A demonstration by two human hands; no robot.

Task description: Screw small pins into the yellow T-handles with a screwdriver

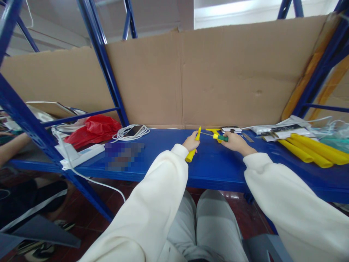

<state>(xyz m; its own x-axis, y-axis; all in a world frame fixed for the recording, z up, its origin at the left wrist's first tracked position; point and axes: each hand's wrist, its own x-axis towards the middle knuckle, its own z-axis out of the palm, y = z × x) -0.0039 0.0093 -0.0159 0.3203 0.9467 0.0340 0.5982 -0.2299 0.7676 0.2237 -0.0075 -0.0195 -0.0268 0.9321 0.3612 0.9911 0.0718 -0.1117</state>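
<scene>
My left hand [190, 142] is closed around a yellow plastic handle piece [190, 156], its narrow top sticking up past the fingers and its wider end showing below. In my right hand [235, 142] is a screwdriver [219, 137] with a yellow and green handle. Its thin shaft points left toward the yellow piece; whether the tip touches it I cannot tell. Just behind the screwdriver, another yellow plastic part [213, 130] lies on the blue table, partly hidden by the tool.
Several yellow tubes [313, 151] lie at right beside packaged parts [289, 131]. Leftward are a coiled white cable [120, 135] on a phone, a red plastic bag [95, 129] and a white power strip [87, 153]. Cardboard [218, 80] walls the back. Another person's arm [16, 149] shows far left.
</scene>
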